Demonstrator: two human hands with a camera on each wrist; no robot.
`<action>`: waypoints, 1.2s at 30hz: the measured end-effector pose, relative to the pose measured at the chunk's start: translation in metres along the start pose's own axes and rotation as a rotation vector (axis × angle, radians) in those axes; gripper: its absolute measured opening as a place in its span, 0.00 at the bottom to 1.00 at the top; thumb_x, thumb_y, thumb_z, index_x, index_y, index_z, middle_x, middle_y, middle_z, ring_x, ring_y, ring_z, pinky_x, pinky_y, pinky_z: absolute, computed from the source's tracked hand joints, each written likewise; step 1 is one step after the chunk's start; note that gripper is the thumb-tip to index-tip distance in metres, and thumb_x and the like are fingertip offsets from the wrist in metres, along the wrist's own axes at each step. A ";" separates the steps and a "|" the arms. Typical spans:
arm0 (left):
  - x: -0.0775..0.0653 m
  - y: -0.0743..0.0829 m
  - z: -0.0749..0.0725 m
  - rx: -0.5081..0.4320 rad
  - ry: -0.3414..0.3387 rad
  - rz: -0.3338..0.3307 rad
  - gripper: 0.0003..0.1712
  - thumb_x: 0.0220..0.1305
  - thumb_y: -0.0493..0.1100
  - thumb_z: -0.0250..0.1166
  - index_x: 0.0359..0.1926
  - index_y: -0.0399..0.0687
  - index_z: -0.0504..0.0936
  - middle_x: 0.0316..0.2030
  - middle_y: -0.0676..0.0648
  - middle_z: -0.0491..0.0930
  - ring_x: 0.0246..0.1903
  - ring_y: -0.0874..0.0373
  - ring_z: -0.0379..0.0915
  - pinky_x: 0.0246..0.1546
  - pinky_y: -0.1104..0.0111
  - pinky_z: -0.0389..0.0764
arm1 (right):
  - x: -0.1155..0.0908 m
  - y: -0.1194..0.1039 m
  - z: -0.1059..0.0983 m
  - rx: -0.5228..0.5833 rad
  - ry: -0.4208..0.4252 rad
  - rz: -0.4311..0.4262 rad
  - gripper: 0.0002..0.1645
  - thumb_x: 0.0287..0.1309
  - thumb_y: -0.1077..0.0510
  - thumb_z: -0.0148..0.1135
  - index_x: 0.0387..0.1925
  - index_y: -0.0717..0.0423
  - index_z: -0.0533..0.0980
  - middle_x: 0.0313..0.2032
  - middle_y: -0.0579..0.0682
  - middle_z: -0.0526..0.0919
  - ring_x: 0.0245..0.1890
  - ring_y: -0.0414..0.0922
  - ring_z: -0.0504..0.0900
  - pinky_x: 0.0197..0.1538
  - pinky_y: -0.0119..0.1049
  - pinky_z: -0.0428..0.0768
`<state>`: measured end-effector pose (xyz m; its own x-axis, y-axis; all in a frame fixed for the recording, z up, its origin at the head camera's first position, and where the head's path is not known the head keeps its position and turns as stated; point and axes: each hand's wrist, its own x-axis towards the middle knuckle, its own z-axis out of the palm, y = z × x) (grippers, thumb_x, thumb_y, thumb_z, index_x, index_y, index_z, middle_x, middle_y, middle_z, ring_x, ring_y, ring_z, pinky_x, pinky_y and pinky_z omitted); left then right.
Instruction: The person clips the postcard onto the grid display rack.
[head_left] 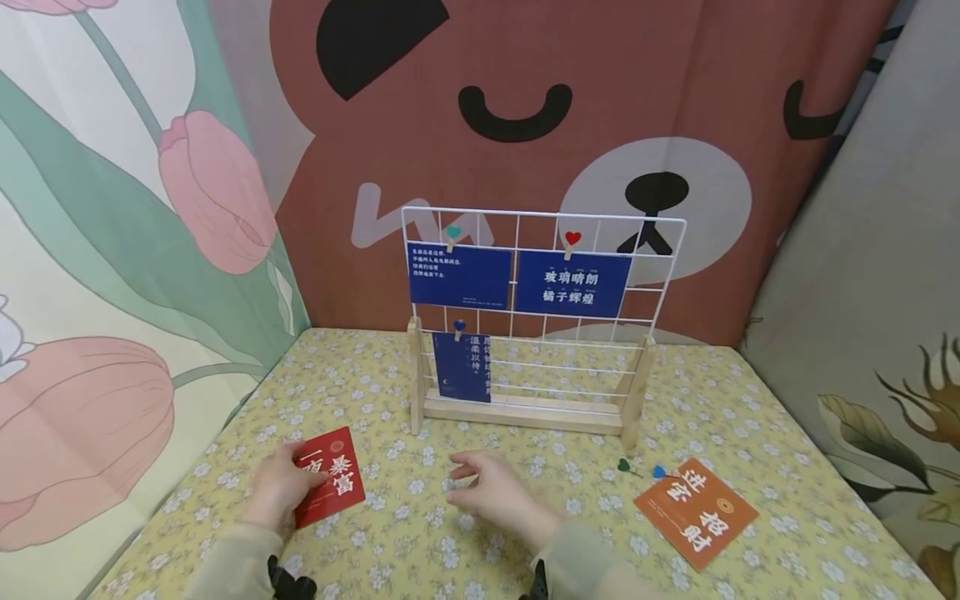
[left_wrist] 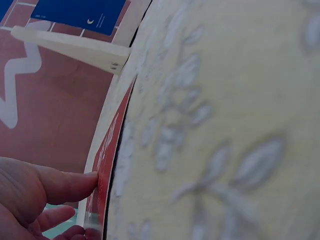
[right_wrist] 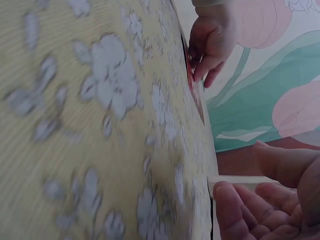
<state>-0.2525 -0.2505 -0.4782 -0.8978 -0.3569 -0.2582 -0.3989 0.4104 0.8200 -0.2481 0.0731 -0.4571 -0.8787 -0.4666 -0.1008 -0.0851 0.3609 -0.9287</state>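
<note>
Far L to R. L hand (head_left: pixel 281 487) near left, on red card (head_left: pixel 337 504): thumb on its face, fingers curled at left edge, apparently a pinch; can't tell how far fingertips go under. Card is thin, flat, square-cornered, white writing, on or barely off yellow floral cloth (head_left: pixel 405 533). Step in hand, my read: getting hold of red card to pick it up; next move prob. calls for a firm edge pinch & straight lift, no bend. Centre far: white wire rack w/ pale wood base (head_left: pixel 517 414). Its left half: upper blue card (head_left: pixel 460 279) w/ mint heart clip (head_left: pixel 453 233), lower blue card (head_left: pixel 461 367) w/ dark blue heart clip (head_left: pixel 460 327). R hand (head_left: pixel 495 496) near centre, over cloth, fingers loosely bent, thumb apart, nothing held. Rack's right half: right blue card (head_left: pixel 573 283), red heart clip (head_left: pixel 573 239) at top. Near right, loose on cloth: green heart clip (head_left: pixel 624 465), then bright blue heart clip (head_left: pixel 659 472) at edge of orange card (head_left: pixel 697 512); touching or not, can't tell. Orange one lies askew, white writing, similar flat stock.
</note>
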 end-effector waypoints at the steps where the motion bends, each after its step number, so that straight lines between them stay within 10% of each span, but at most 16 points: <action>1: 0.000 0.001 0.001 0.021 -0.001 0.006 0.46 0.58 0.39 0.69 0.71 0.37 0.54 0.63 0.26 0.53 0.53 0.34 0.56 0.37 0.56 0.76 | 0.002 -0.001 0.003 -0.005 -0.003 0.003 0.34 0.56 0.59 0.69 0.64 0.58 0.69 0.49 0.54 0.79 0.41 0.46 0.78 0.32 0.41 0.80; 14: -0.009 0.006 0.019 0.143 -0.025 0.029 0.44 0.56 0.40 0.70 0.69 0.38 0.58 0.62 0.26 0.51 0.54 0.33 0.54 0.45 0.48 0.70 | 0.014 -0.003 0.022 0.023 -0.010 0.036 0.33 0.55 0.60 0.69 0.62 0.59 0.70 0.49 0.53 0.79 0.46 0.50 0.77 0.36 0.42 0.80; 36: -0.046 0.037 0.103 0.226 -0.079 0.239 0.39 0.47 0.43 0.77 0.61 0.43 0.73 0.59 0.31 0.62 0.53 0.38 0.63 0.44 0.48 0.72 | -0.004 0.014 -0.011 0.008 0.092 0.074 0.34 0.55 0.59 0.69 0.62 0.64 0.69 0.50 0.57 0.78 0.45 0.52 0.79 0.35 0.41 0.80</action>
<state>-0.2450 -0.1324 -0.4887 -0.9791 -0.1657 -0.1179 -0.1985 0.6532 0.7307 -0.2509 0.0887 -0.4663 -0.9220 -0.3624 -0.1365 -0.0148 0.3852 -0.9227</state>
